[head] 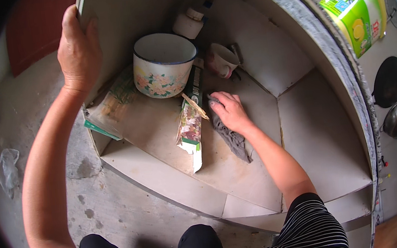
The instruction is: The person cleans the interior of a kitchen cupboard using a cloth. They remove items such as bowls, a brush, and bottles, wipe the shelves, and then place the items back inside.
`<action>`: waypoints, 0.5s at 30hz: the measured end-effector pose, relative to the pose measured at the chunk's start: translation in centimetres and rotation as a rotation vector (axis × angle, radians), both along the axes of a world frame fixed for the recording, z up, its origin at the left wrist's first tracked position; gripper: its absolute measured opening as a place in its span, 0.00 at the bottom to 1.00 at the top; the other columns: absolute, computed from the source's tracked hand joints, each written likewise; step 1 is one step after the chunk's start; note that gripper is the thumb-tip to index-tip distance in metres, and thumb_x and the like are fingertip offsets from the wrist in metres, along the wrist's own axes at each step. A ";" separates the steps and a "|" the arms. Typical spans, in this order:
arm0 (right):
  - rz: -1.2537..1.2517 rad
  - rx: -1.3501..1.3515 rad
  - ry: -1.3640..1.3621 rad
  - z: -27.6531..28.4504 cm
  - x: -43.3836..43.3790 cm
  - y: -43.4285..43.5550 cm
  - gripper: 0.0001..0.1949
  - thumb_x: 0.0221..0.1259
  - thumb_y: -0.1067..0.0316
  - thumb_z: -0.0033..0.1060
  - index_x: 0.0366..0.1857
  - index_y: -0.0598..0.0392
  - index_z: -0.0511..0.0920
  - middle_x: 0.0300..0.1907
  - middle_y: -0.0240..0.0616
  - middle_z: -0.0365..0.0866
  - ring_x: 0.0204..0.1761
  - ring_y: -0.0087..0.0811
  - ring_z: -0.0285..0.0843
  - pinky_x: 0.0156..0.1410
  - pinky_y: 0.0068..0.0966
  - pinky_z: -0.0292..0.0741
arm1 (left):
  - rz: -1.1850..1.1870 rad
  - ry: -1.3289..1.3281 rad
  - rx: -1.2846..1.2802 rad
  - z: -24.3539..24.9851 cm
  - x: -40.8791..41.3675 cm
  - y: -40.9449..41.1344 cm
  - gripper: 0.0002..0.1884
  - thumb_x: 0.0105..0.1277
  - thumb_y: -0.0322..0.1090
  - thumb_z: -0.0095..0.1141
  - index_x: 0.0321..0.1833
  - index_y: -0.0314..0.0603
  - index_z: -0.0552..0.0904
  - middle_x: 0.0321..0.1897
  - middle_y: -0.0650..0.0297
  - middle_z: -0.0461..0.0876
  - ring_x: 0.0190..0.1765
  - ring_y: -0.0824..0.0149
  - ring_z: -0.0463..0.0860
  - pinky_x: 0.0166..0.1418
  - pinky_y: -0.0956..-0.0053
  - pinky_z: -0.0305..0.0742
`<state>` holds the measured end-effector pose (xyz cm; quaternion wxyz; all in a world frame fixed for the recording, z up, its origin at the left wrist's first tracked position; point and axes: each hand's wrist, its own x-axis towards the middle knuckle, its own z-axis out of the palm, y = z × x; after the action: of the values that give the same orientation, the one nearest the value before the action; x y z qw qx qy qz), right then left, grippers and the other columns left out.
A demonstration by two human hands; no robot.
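Observation:
My right hand [231, 111] presses a grey cloth [232, 140] onto the tiled shelf [155, 129] inside a low cupboard. Left of it lies a torn aluminium foil box [190, 123] with a dry yellowish strip [195, 106] across it. A floral enamel pot [162, 67] stands behind the box. Beyond my right hand, a cup [222, 60] leans on its side with its mouth towards me. My left hand [78, 51] is raised at the upper left, its fingers round the edge of an upright panel [106, 20]; the fingertips are hidden behind it.
A white container [189, 23] stands at the back of the cupboard. A clear plastic package [113, 104] lies at the shelf's left end. Overhead runs the rough counter edge [341, 27], with a green-and-yellow jug [355, 14] and pans [390, 82] beyond. A plastic bag [9, 171] lies on the floor.

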<state>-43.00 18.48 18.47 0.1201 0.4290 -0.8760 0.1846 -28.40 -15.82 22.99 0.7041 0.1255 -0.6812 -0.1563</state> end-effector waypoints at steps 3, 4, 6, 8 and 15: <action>-0.070 -0.190 -0.187 3.1 -2.2 -0.4 0.15 0.60 0.56 0.54 0.42 0.57 0.78 0.41 0.41 0.79 0.36 0.34 0.78 0.46 0.32 0.72 | 0.001 -0.048 0.057 0.1 0.2 0.2 0.20 0.67 0.33 0.48 0.59 0.41 0.61 0.41 0.48 0.78 0.41 0.48 0.80 0.41 0.62 0.74; -0.149 -0.230 -0.145 4.1 -4.5 0.4 0.15 0.59 0.56 0.55 0.42 0.56 0.77 0.37 0.42 0.80 0.30 0.32 0.77 0.37 0.29 0.71 | -0.003 -0.039 0.053 0.4 0.1 0.4 0.20 0.67 0.33 0.48 0.59 0.41 0.61 0.41 0.48 0.78 0.41 0.48 0.80 0.41 0.62 0.74; -0.349 -0.360 -0.334 4.7 -8.1 0.8 0.16 0.58 0.55 0.57 0.42 0.55 0.76 0.30 0.43 0.80 0.22 0.29 0.74 0.24 0.24 0.68 | -0.012 -0.024 0.046 0.5 -0.1 0.7 0.20 0.67 0.32 0.48 0.59 0.40 0.61 0.41 0.48 0.77 0.41 0.48 0.80 0.41 0.62 0.74; -0.566 -0.539 -0.816 4.8 -9.6 -0.2 0.16 0.57 0.53 0.58 0.43 0.53 0.74 0.26 0.42 0.79 0.19 0.26 0.72 0.18 0.19 0.63 | 0.016 -0.034 0.037 0.3 0.1 0.5 0.20 0.67 0.32 0.48 0.59 0.39 0.60 0.41 0.48 0.77 0.41 0.47 0.79 0.41 0.61 0.74; -0.550 -0.756 -1.274 2.0 -15.1 -1.7 0.11 0.60 0.58 0.54 0.40 0.51 0.70 0.27 0.40 0.75 0.16 0.25 0.69 0.14 0.16 0.53 | 0.004 -0.038 0.060 0.8 0.1 1.1 0.20 0.68 0.34 0.47 0.60 0.37 0.60 0.42 0.46 0.77 0.42 0.44 0.79 0.42 0.59 0.73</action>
<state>-58.15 16.79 20.43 -0.2257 -0.0614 -0.7286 0.6438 -28.34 -14.69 23.79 0.6872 0.1508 -0.6893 -0.1728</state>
